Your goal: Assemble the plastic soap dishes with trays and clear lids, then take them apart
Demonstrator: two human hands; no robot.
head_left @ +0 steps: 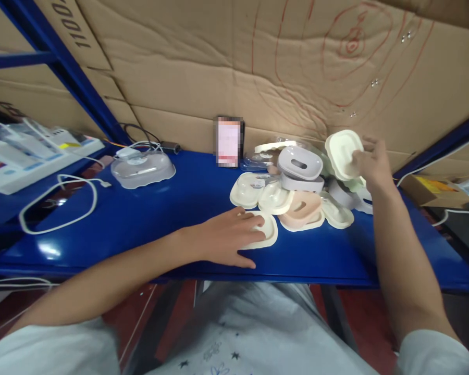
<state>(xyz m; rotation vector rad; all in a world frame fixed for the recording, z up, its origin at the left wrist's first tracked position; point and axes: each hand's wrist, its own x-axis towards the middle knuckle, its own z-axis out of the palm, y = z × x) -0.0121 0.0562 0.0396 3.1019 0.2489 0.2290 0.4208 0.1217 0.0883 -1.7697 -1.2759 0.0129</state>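
Out in front, my right hand [375, 161] pinches the edge of a shallow cream soap dish tray [341, 151], raised and tilted above the right side of a pile. My left hand [230, 234] lies with its fingers spread over another cream tray [271, 237] near the table's front edge, covering part of it. Between the hands, a slotted peach soap dish [303, 208] rests on a cream tray. Behind it a grey slotted dish [300, 162] is stacked on another grey piece. More cream trays [245, 190] lie around these, some with clear plastic on them.
A phone [229, 141] leans upright against the cardboard wall [180, 62]. Toward the left are a translucent cover [144, 167], a looped white cable [58, 205] and a power strip [42, 161]. Blue rack posts [82, 88] flank the blue table [140, 224]; an open cardboard box [433, 192] stands at right.
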